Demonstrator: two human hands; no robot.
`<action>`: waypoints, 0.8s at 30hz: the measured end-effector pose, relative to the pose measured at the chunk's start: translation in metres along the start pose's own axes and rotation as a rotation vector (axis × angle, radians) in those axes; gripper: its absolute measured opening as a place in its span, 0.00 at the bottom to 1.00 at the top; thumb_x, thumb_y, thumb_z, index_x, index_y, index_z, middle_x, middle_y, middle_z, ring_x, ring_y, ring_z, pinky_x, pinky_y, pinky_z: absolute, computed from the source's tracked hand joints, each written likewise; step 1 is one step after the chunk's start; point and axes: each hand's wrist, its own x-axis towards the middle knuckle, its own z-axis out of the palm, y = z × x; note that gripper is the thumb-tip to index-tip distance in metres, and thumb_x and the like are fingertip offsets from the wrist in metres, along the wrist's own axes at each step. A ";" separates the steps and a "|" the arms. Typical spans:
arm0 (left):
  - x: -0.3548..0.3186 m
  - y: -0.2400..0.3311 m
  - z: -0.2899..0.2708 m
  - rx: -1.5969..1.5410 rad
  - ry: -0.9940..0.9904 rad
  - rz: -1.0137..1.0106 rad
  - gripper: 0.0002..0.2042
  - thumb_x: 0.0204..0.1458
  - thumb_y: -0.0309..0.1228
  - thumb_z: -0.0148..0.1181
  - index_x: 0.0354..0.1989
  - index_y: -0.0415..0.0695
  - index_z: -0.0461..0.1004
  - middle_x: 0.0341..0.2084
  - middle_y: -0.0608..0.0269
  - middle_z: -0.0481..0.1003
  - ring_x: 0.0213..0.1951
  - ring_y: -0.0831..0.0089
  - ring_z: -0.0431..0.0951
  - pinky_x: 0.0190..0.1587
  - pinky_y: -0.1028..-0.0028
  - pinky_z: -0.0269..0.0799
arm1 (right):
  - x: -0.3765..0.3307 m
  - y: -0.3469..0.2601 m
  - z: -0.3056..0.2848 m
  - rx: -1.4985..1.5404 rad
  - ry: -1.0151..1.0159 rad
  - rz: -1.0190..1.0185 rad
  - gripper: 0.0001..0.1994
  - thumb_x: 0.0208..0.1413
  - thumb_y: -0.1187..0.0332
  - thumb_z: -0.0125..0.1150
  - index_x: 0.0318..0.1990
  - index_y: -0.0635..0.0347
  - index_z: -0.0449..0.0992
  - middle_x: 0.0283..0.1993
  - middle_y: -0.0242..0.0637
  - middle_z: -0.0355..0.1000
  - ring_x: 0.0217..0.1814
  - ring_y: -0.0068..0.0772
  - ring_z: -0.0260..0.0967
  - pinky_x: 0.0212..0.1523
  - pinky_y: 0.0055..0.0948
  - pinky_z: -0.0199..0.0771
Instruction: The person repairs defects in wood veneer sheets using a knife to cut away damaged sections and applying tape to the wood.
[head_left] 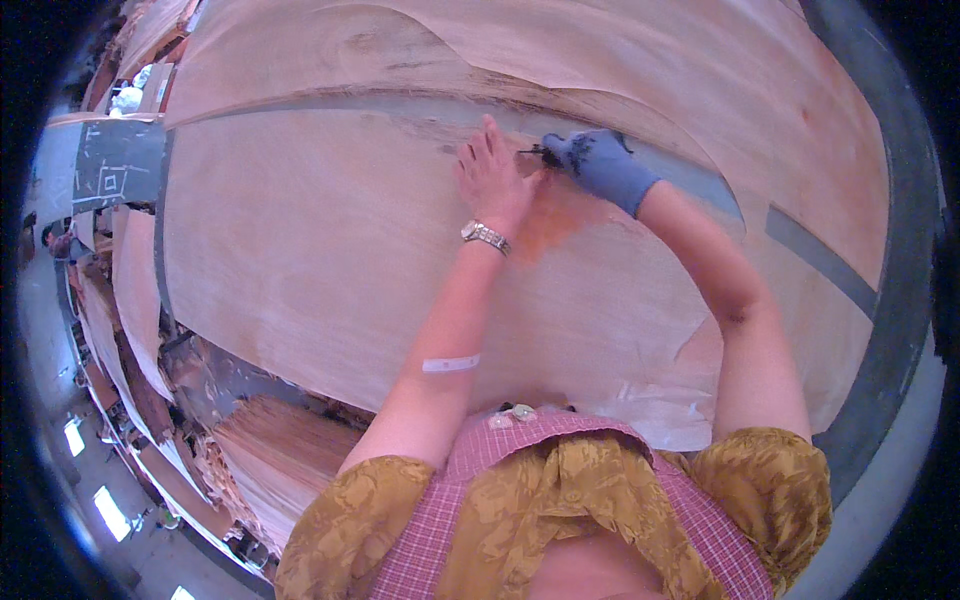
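My bare left hand [495, 182] rests with fingers stretched out on a large pale wood veneer sheet [300, 220], close to its far edge. A blue glove with dark-stained fingertips covers my right hand [605, 170]. It is closed on a small dark tool [537, 151] with a thin tip, which points left toward my left hand; its exact kind is hidden by the fingers. Just nearer than both hands, an orange-brown patch [550, 228] colours the sheet.
Beyond a grey strip of tabletop [400, 103] lies another wavy veneer sheet [330, 50]. The dark table edge [905, 200] curves along the right. Stacked veneer with ragged edges [285, 440] stands at lower left, and a person [62, 243] is at the far left.
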 end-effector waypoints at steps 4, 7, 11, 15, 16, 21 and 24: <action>0.007 0.003 -0.001 -0.018 -0.064 -0.024 0.53 0.33 0.51 0.74 0.68 0.40 0.53 0.54 0.54 0.65 0.54 0.56 0.64 0.58 0.57 0.60 | -0.074 0.030 -0.004 -0.009 0.004 0.147 0.08 0.60 0.64 0.48 0.43 0.52 0.70 0.32 0.45 0.77 0.32 0.50 0.77 0.26 0.49 0.74; 0.004 0.006 0.001 -0.005 -0.059 -0.024 0.52 0.34 0.55 0.72 0.67 0.40 0.55 0.56 0.51 0.64 0.58 0.53 0.63 0.60 0.55 0.59 | -0.140 0.046 -0.003 -0.034 -0.018 0.298 0.10 0.61 0.64 0.47 0.47 0.54 0.69 0.35 0.47 0.77 0.34 0.50 0.77 0.28 0.48 0.75; 0.006 0.012 -0.008 0.015 -0.149 -0.051 0.52 0.34 0.57 0.72 0.66 0.39 0.56 0.57 0.50 0.63 0.60 0.51 0.61 0.62 0.53 0.58 | -0.227 0.057 0.015 -0.073 -0.154 0.524 0.14 0.61 0.66 0.45 0.53 0.54 0.67 0.40 0.49 0.76 0.37 0.50 0.77 0.32 0.47 0.75; 0.005 0.004 0.000 -0.038 -0.082 -0.017 0.52 0.35 0.56 0.72 0.66 0.40 0.55 0.58 0.49 0.62 0.60 0.49 0.60 0.63 0.53 0.56 | -0.260 0.048 0.022 -0.042 -0.058 0.648 0.16 0.61 0.64 0.50 0.56 0.54 0.67 0.41 0.47 0.76 0.41 0.49 0.76 0.37 0.44 0.75; 0.005 0.003 0.003 -0.033 -0.074 -0.012 0.52 0.35 0.55 0.72 0.66 0.40 0.55 0.58 0.49 0.62 0.60 0.48 0.60 0.63 0.53 0.56 | -0.264 0.050 0.025 -0.015 -0.037 0.656 0.17 0.60 0.64 0.52 0.57 0.53 0.66 0.42 0.47 0.76 0.42 0.49 0.76 0.38 0.44 0.75; 0.003 0.003 -0.004 -0.002 -0.081 0.011 0.52 0.36 0.51 0.72 0.68 0.38 0.52 0.59 0.49 0.61 0.60 0.51 0.59 0.62 0.52 0.56 | -0.256 0.028 0.030 0.068 0.472 0.776 0.17 0.58 0.61 0.58 0.53 0.51 0.71 0.41 0.43 0.75 0.42 0.45 0.75 0.40 0.42 0.75; 0.007 0.005 -0.002 -0.014 -0.059 0.021 0.53 0.37 0.50 0.72 0.70 0.42 0.49 0.61 0.47 0.59 0.62 0.49 0.58 0.62 0.50 0.55 | -0.270 0.025 0.044 -0.054 0.605 0.719 0.12 0.55 0.63 0.61 0.46 0.49 0.77 0.39 0.38 0.75 0.39 0.42 0.74 0.38 0.39 0.73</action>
